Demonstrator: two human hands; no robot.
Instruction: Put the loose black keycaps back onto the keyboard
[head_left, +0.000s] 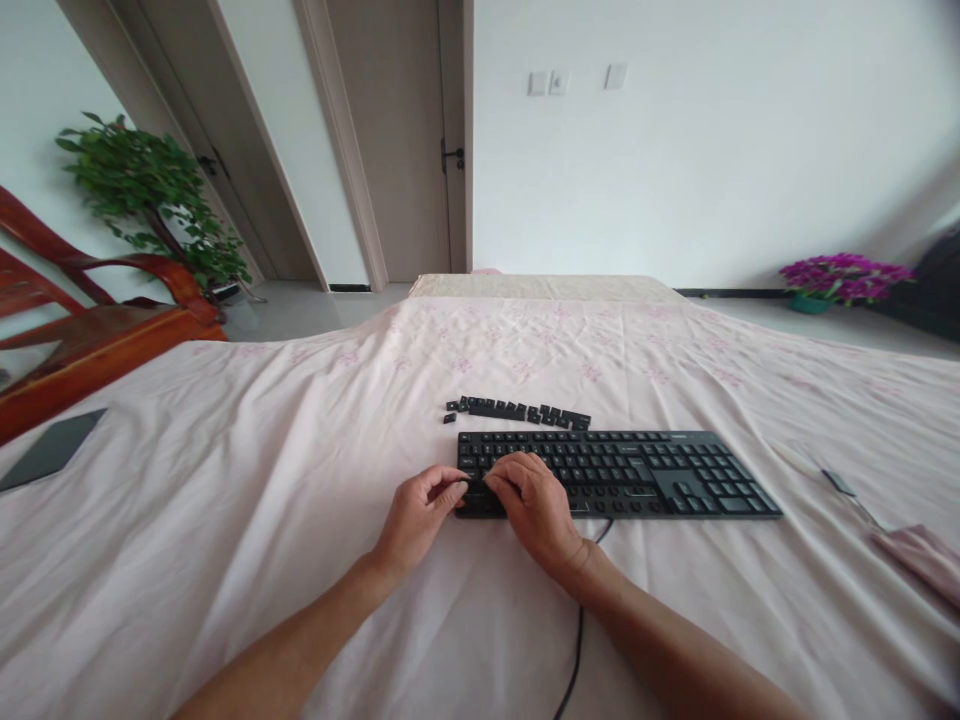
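Observation:
A black keyboard (645, 472) lies on a table covered by a pale pink cloth (300, 480). Just beyond it sits a row of several loose black keycaps (517, 411). Both hands meet at the keyboard's near left corner. My left hand (415, 520) has its fingers curled in a pinch against that corner. My right hand (536, 508) rests on the left keys, fingers bent down and pressed together. What the fingertips hold, if anything, is too small to make out. The keyboard's black cable (576, 650) runs toward me between my forearms.
A dark flat tablet-like object (52, 448) lies at the left edge. A red wooden chair (90, 320) and a green plant (150, 195) stand to the left. A thin tool (844, 487) and folded pink cloth (919, 560) lie at right. Purple flowers (840, 278) sit on the floor.

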